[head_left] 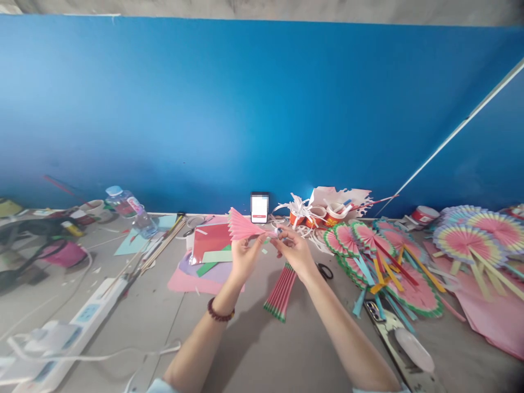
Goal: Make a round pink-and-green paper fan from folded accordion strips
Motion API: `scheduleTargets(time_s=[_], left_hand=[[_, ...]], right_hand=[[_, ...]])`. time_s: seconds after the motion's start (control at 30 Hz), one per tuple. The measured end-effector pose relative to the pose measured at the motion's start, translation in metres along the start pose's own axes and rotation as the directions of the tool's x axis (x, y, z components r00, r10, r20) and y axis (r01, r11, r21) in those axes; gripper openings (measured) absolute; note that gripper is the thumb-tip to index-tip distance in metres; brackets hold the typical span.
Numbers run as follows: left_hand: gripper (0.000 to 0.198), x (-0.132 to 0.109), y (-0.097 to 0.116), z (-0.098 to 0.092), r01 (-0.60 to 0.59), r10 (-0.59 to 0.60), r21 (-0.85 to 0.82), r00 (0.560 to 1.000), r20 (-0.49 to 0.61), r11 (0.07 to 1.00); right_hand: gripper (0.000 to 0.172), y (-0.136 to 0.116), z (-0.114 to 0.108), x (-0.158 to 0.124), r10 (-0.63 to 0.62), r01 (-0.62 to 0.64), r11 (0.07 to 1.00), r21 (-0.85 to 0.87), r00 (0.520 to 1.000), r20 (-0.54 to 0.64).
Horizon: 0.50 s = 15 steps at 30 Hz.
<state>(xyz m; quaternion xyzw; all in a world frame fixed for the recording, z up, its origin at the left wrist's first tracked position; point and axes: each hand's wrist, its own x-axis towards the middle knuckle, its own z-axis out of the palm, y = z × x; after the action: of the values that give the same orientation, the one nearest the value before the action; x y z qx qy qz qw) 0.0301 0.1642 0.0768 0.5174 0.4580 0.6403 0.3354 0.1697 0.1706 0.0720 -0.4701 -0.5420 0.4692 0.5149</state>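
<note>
A pink pleated paper fan piece (242,226) is raised over the table, spread at its left end and narrowing toward the right. My left hand (245,254) pinches its narrow part. The fingers of my right hand (293,250) are closed at the gathered right end, where something small and whitish shows; I cannot make out what it is. Below my right hand lies a second pleated paper piece (281,295), pink with green edges, folded narrow. Black-handled scissors (325,271) rest just right of my right wrist.
Finished paper fans (409,256) cover the right side, near a phone (387,333). Coloured paper sheets (213,243) lie left of my hands. A power strip (82,322), a tilted bottle (131,210) and thin sticks (164,245) are further left. A lit phone (259,208) leans against the blue wall.
</note>
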Motion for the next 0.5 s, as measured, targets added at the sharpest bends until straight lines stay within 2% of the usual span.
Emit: scheduleTargets(time_s=[0.13,0.3,0.37,0.5], left_hand=[[0.018,0.001,0.008,0.002,0.06,-0.041,-0.132,0.99,0.137,0.989],[0.016,0.003,0.012,0.0,-0.017,0.069,-0.168,0.947,0.314,0.986],[0.018,0.003,0.01,0.001,-0.047,0.09,-0.142,0.946,0.312,0.989],[0.014,0.004,0.007,0.001,-0.034,0.051,-0.083,0.974,0.221,0.996]], right_hand=[[0.031,0.0,-0.004,0.001,-0.105,0.097,0.988,-0.118,0.992,-0.066],[0.025,0.001,-0.005,0.003,-0.21,0.193,0.962,-0.193,0.975,-0.073],[0.023,0.001,-0.004,0.002,-0.24,0.223,0.953,-0.206,0.969,-0.058],[0.026,0.0,-0.002,-0.001,-0.239,0.229,0.949,-0.217,0.971,-0.02]])
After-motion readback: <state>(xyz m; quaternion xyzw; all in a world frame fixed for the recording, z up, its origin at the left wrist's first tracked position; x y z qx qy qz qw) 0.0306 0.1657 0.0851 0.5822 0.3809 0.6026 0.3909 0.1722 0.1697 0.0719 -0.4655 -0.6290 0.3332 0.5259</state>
